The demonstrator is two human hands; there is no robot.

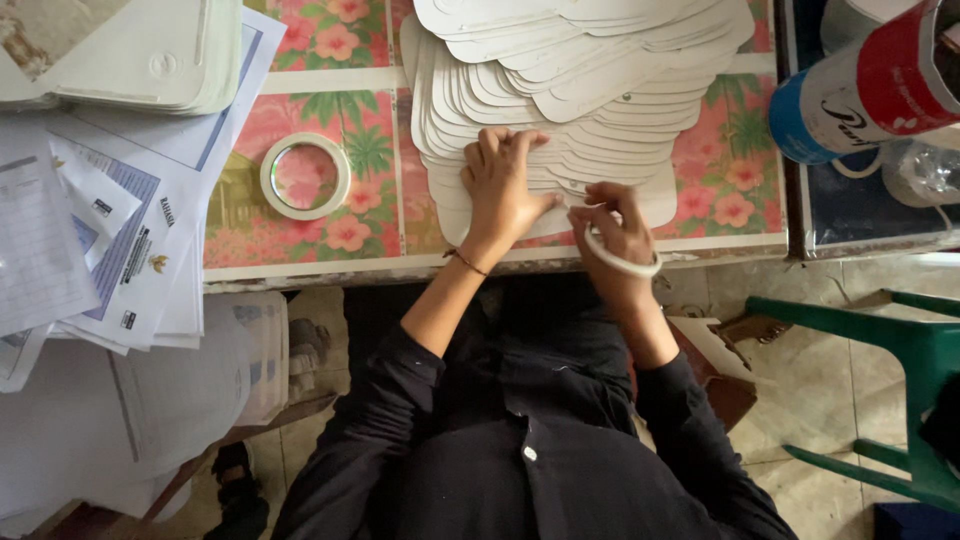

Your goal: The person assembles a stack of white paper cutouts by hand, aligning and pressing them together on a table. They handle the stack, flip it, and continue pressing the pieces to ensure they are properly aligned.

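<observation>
- Pressing flat on the nearest white card cutout [560, 205], my left hand [500, 190] lay open, palm down, grasping nothing; that cutout sat at the worktop's [330, 262] near edge, bottommost in a fanned stack.
- My right hand [618, 228] was clenched on a tape roll [622, 262], fingers pinching at the cutout's edge; I judged taping was underway.
- Next, I reckoned, came smoothing the strip down.
- A spare tape ring [305, 176] lay well left; papers [100, 230] crowded that side, so open room was scant.

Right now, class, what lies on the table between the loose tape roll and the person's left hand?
In the head view, only bare floral tablecloth and the left edge of the white card stack lie between the tape roll and the left hand.
</observation>
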